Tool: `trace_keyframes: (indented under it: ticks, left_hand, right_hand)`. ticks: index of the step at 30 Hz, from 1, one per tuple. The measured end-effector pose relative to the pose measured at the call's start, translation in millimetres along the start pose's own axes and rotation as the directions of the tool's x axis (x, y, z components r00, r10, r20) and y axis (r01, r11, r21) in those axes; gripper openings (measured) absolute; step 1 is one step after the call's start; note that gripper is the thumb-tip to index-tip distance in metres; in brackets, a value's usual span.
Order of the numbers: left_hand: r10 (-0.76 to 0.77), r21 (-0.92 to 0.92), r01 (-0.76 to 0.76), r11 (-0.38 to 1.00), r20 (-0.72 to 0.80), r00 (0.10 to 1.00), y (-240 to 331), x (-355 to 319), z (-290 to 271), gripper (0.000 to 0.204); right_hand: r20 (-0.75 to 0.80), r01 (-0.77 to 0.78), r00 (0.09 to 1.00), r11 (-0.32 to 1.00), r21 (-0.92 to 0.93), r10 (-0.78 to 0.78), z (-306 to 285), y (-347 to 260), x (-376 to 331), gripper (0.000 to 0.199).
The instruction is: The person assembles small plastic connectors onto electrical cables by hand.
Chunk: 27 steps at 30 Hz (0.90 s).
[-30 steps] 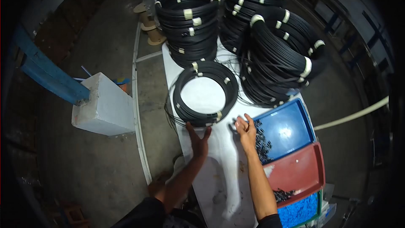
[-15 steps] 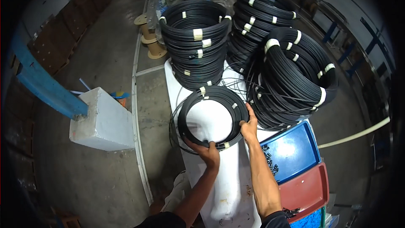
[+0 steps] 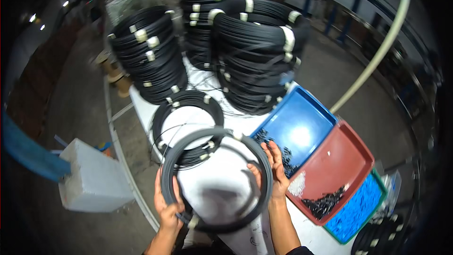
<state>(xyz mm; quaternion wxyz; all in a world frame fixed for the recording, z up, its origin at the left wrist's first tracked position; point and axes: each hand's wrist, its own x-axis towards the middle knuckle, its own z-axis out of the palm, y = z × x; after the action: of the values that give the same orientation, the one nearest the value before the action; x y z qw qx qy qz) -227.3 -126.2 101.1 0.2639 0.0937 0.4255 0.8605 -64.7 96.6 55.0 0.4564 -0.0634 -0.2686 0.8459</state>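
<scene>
Both hands grip one black cable coil [image 3: 214, 179], lifted off the white surface [image 3: 222, 193]: left hand [image 3: 166, 208] fingers clenched on its left rim, right hand [image 3: 273, 170] on its right. Behind it a second coil [image 3: 188, 113] lies flat; stacked coils [image 3: 255, 56] further back look finished.

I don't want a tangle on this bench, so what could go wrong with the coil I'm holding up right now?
The lifted coil hangs between your left hand and right hand directly above another coil on the white table; thin loose strands show there and might snag. Its right side sits near the blue tray of small dark parts, which a swing could likely scatter.
</scene>
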Motion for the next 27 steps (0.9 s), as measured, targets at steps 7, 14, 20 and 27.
trace_keyframes:
  ticks: [7,14,20,27]
  left_hand:
    - [-0.209,0.191,0.153,0.969,0.319,0.924,-58,-57,-40,0.121]
    - [-0.413,0.384,0.180,0.906,0.704,0.578,-85,-41,-48,0.114]
    - [-0.342,0.373,-0.014,0.928,0.866,0.365,-119,-42,-56,0.105]
    - [-0.340,0.401,-0.159,0.902,0.889,0.308,-138,-45,-46,0.102]
  right_hand:
    - [-0.129,0.039,0.989,0.976,-0.215,-0.068,-45,-41,-170,0.095]
    - [-0.283,0.156,0.891,0.824,-0.544,-0.356,-43,-22,-279,0.085]
    - [-0.303,0.138,0.801,0.651,-0.746,-0.517,-49,-8,-328,0.079]
    - [-0.297,-0.038,0.778,0.431,-0.902,-0.554,-47,-11,-343,0.065]
